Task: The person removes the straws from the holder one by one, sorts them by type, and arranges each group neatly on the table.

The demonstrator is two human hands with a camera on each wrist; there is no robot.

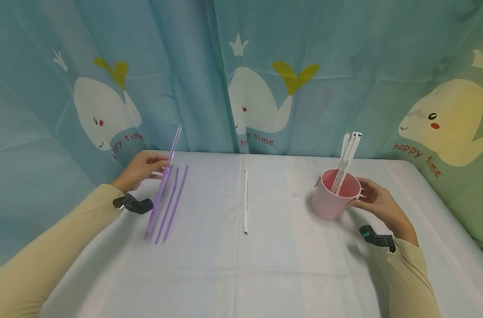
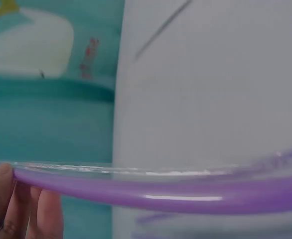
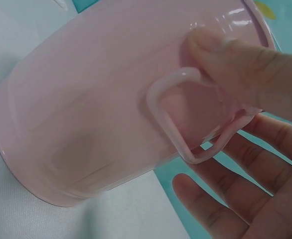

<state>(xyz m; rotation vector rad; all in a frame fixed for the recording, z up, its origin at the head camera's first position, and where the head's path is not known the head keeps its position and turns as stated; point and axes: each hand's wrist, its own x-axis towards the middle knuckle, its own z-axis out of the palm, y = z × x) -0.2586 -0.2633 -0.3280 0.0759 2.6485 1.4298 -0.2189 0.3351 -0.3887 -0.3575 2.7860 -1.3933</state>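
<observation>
My left hand (image 1: 143, 170) pinches a purple straw in a clear wrapper (image 1: 159, 194) between thumb and fingers. The straw slants up over the left side of the table, and it fills the lower part of the left wrist view. Beside it two more purple straws (image 1: 176, 204) lie on the cloth. At the right, my right hand (image 1: 378, 205) holds the side of a pink bucket (image 1: 330, 206). Its thumb presses the outer wall by the small wire handle (image 3: 163, 112), with the other fingers spread behind. Several slim white printed packets (image 1: 346, 157) stand leaning inside the bucket.
One slim white packet (image 1: 245, 203) lies lengthwise at mid table, between the purple straws and the bucket. A white cloth (image 1: 225, 282) covers the table. Behind the far edge hangs a blue-green curtain (image 1: 177, 66) with whale prints.
</observation>
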